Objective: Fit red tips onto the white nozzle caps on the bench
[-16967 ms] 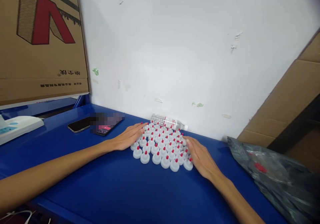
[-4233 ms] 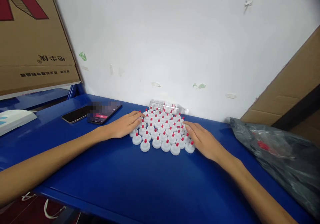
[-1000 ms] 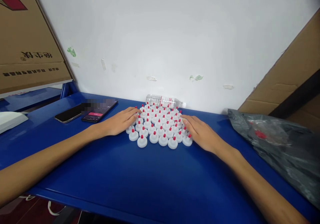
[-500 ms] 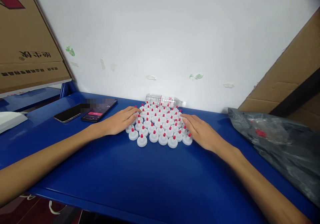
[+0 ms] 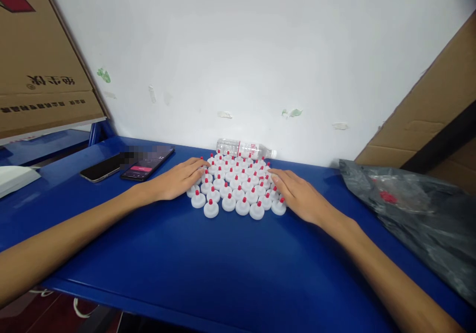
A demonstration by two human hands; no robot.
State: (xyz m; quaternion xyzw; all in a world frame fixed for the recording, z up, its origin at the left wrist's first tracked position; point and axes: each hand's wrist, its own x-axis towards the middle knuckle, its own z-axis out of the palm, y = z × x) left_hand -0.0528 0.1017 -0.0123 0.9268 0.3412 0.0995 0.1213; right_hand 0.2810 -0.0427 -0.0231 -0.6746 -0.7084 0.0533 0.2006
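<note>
Several white round caps with red nozzle tips [image 5: 239,194] stand upright, packed close together on the blue table [image 5: 238,263]. My left hand [image 5: 182,178] lies at the left side of the group, palm down, its outstretched fingers on or against the outer caps. On the opposite side rests my right hand [image 5: 297,194], also flat with fingers extended, touching the caps along the right edge. Neither hand grips anything. Some caps are partly hidden under the fingers. Behind the group a clear plastic bottle [image 5: 243,149] with a white cap lies on its side.
Two phones, a dark one [image 5: 102,168] and one with a lit screen [image 5: 147,164], lie on the left. A grey plastic bag [image 5: 416,239] with a red item covers the right side. Cardboard [image 5: 40,65] stands at left; a white wall [image 5: 238,65] rises behind.
Both hands and the caps stay in place. The number on the lit phone screen has changed.
</note>
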